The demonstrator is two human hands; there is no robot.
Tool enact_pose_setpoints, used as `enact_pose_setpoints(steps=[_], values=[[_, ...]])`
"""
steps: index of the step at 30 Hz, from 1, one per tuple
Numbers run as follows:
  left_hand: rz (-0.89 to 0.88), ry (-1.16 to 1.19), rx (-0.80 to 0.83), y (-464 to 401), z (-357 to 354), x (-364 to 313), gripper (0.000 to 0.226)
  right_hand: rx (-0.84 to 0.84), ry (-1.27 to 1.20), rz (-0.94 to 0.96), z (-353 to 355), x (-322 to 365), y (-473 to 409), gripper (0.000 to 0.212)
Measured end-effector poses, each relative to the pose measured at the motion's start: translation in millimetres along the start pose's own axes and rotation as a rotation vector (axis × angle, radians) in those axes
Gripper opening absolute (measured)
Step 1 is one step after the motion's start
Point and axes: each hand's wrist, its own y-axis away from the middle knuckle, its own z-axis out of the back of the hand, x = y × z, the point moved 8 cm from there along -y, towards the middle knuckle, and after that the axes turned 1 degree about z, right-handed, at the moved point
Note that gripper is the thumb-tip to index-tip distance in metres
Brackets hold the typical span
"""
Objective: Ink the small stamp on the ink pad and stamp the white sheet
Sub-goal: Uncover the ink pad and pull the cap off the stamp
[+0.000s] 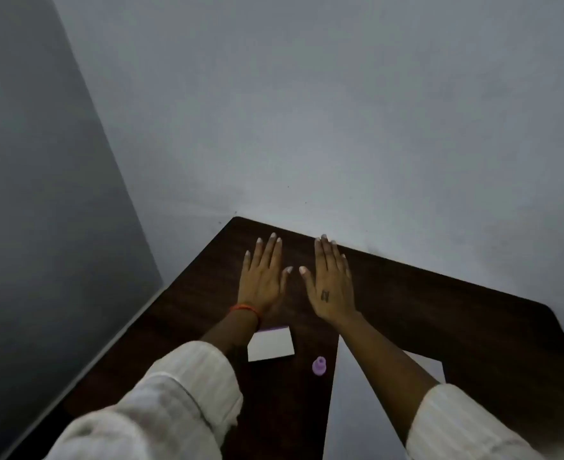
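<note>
Head view, small lilac stamp [319, 365] upright beside white sheet [343, 410], both hands flat, empty.

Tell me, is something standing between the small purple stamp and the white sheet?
Nothing visible does. The stamp stands on bare table just left of the white sheet. The ink pad lies on its other side. Both hands rest flat farther away.

Bare-walled room, dark wooden desk [440, 310]
</note>
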Motion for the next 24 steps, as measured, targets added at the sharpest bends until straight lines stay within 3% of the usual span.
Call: enact_pose_setpoints(steps=[6, 14, 21, 24], values=[[0.277, 0.104, 0.138, 49.1, -40.6, 53.7, 0.059, 0.148, -0.068, -0.100, -52.9, -10.9, 33.1, 0.062], [0.688, 0.352, 0.162, 102.5, -67.8, 97.0, 0.072, 0.388, -0.096, -0.279, -114.0, -27.0, 73.0, 0.071], [0.716, 0.341, 0.248, 121.3, -83.4, 97.1, 0.046, 0.386, 0.057, -0.299, -124.0, -28.5, 91.5, 0.044], [0.742, 0.360, 0.252, 124.4, -86.5, 94.9, 0.050, 0.409, 0.074, -0.275, -125.1, -22.7, 90.2, 0.041]])
